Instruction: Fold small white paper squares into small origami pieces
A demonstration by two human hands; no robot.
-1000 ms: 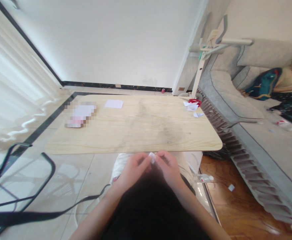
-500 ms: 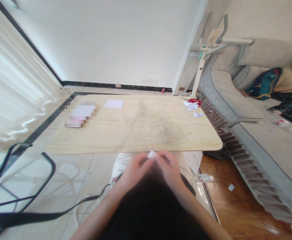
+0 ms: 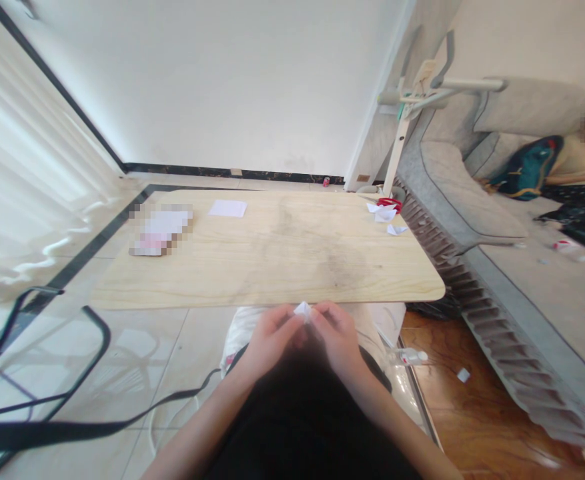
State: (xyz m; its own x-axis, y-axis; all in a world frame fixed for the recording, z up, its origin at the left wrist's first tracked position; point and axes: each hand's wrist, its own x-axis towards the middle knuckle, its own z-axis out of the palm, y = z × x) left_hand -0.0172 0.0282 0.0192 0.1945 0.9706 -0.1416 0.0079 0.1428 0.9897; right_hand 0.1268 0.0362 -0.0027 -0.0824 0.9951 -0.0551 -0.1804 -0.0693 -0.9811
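Observation:
A small folded piece of white paper is pinched between my two hands, just off the table's near edge and above my lap. My left hand grips its left side with thumb and fingers closed. On the other side, my right hand holds it the same way. Part of the paper is hidden by the fingers. At the table's far right lie folded white paper pieces beside red-handled scissors, with another folded piece nearer.
The wooden table spans the space before me. A flat paper sheet and a blurred stack lie on its left. To the right are a grey sofa with a seated person, and a plastic bottle. A black metal frame stands left.
Both hands stay in nearly the same place, still pinching the paper. The fingers shift only slightly around it.

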